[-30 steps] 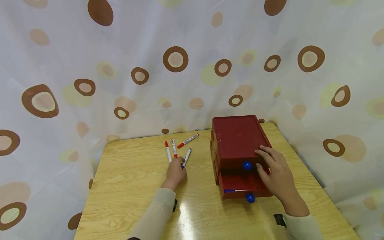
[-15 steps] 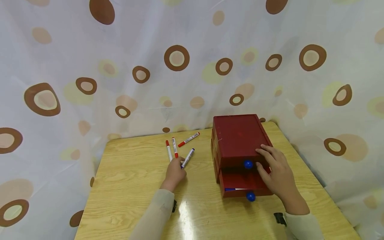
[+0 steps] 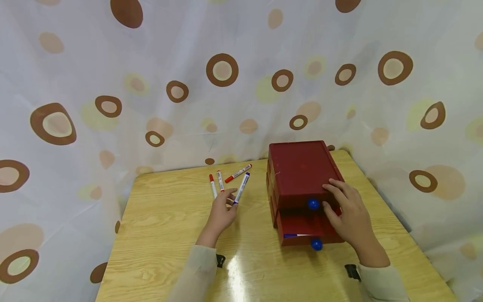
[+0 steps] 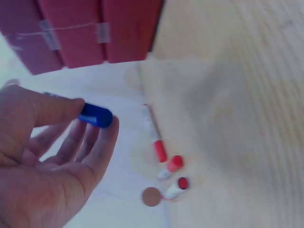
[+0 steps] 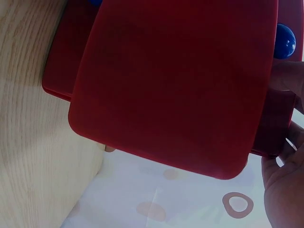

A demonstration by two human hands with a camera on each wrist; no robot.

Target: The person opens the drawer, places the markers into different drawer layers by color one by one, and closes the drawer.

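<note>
My left hand pinches a white marker with a blue cap between thumb and fingers, above the table. In the left wrist view, the marker's blue end points toward the camera. My right hand rests at the front right top edge of a red drawer unit, thumb at the front and fingertips on top. The lower drawer is pulled out and holds a blue-and-white marker. In the right wrist view, the pulled-out drawer hides part of the unit.
Several red-capped markers lie on the wooden table beyond my left hand, one angled toward the unit. Blue round knobs stick out from the drawer fronts. A patterned curtain hangs behind the table.
My left hand has picked up the blue-capped marker and lifted it slightly off the table. My right hand stays at the drawer unit; the drawer has not moved.
</note>
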